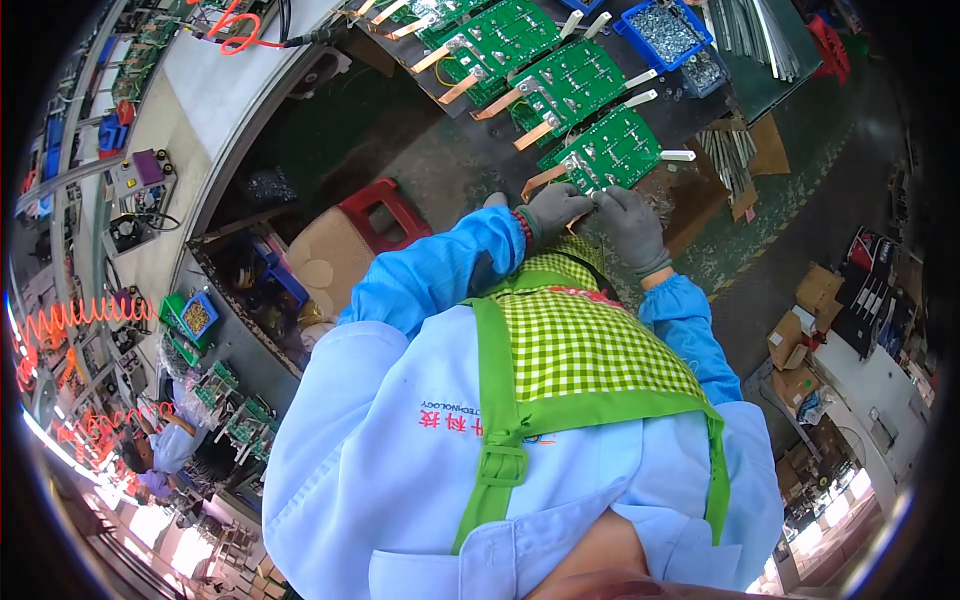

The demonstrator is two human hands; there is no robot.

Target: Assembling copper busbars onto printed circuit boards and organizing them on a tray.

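Note:
My left hand point(557, 212), in a grey glove, is at the near edge of the closest green circuit board point(622, 143). Its fingers are drawn together. Right beside it, my right hand point(631, 232), gloved in grey too, has its fingertips pinched at the same edge. Whatever is between the fingers is too small or hidden to make out. A copper strip point(543, 180) sticks out from the board just beyond my left hand, and a white lead point(678, 156) juts from its right side.
Several similar boards point(570, 85) lie in a row on the dark bench point(425, 62). Beyond them stand a blue bin point(672, 32) of small metal parts and a bundle of metal strips point(755, 40). A red stool point(385, 215) is at left, below the bench.

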